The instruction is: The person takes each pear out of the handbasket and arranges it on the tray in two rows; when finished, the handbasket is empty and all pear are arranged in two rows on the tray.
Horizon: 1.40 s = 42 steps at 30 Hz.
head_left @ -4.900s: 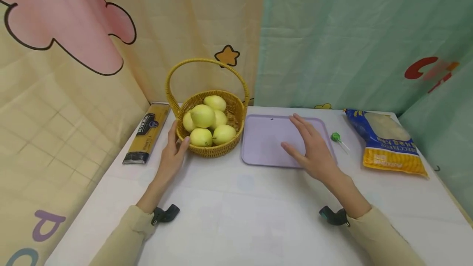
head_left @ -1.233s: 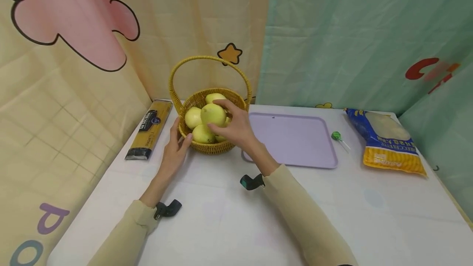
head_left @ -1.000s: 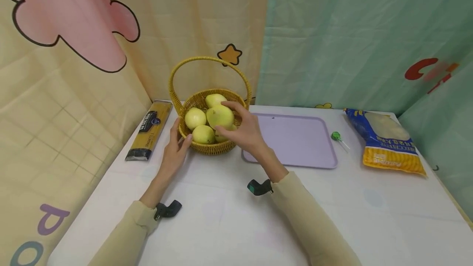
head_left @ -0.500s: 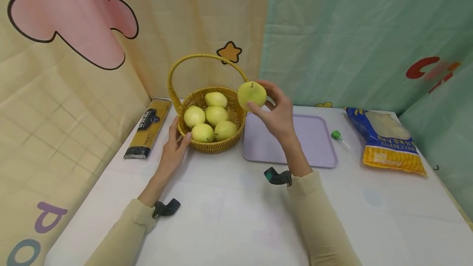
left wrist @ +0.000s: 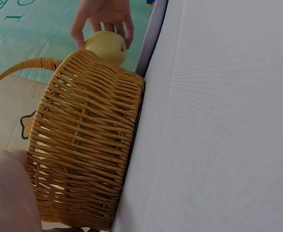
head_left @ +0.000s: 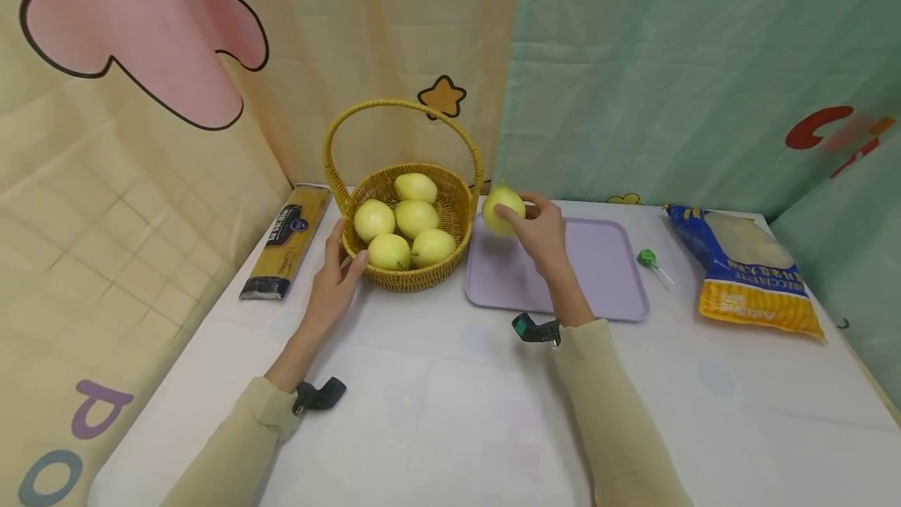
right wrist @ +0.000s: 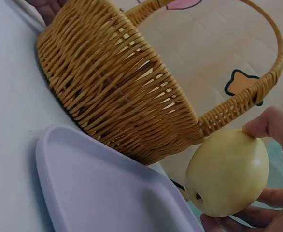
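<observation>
My right hand [head_left: 543, 235] holds a yellow-green pear [head_left: 502, 210] between thumb and fingers, above the far left part of the lilac tray [head_left: 591, 288]. In the right wrist view the pear [right wrist: 226, 174] hangs clear of the tray [right wrist: 103, 188], near the base of the basket's handle. Several more pears [head_left: 417, 219] lie in the wicker basket [head_left: 411, 280]. My left hand [head_left: 331, 284] rests against the basket's near left side, its fingers and thumb spread along the outside. In the left wrist view the basket wall [left wrist: 83, 130] hides part of the fingers.
A spaghetti pack [head_left: 287, 241] lies left of the basket. Right of the tray are a green lollipop [head_left: 647, 259] and a blue and yellow pasta bag [head_left: 749, 268]. The basket's tall handle [head_left: 401, 102] arches above it. Printed curtains [head_left: 633, 77] hang behind the white table [head_left: 422, 397].
My right hand took the top pear from the basket, lifted it out to the right and lowered it over the tray. My left hand stays at the basket's side.
</observation>
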Motion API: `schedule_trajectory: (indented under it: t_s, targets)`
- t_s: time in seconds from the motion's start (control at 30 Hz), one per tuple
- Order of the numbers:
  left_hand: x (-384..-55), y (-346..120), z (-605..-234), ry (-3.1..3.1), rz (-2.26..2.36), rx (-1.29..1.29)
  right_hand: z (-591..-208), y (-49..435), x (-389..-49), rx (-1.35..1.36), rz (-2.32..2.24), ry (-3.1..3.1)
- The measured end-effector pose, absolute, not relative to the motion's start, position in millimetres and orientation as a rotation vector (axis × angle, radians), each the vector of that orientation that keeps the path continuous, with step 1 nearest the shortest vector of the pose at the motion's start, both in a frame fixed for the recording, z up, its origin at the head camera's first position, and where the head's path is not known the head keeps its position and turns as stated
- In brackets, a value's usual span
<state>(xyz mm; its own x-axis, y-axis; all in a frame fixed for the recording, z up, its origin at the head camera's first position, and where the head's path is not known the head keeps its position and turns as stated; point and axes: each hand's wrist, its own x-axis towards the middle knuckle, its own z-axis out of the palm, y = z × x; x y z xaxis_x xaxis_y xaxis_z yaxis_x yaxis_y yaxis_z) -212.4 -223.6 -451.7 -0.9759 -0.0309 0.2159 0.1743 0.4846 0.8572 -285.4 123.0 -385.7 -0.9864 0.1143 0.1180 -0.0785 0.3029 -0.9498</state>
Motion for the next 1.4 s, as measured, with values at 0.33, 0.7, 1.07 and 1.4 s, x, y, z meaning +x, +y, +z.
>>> schedule_trajectory:
  t_s: [0.33, 0.7, 1.07, 1.4]
  targets:
    - [-212.9, -220.6, -450.2, -2.474, -1.523, -0.173, -409.6, 116.2, -291.6, -0.213, 1.475, -2.556]
    - [-213.7, -219.6, -450.8, -2.471, -1.556, -0.175, -413.7, 116.8, -289.2, -0.138, 1.436, -2.586]
    - [-213.1, -220.9, -448.8, -2.505, -1.560, -0.145, -417.9, 111.4, -293.1, -0.019, 1.443, -2.575]
    - [-211.7, -223.9, -453.6, -2.484, -1.544, -0.161, -406.6, 109.0, -292.2, 0.022, 1.441, -2.452]
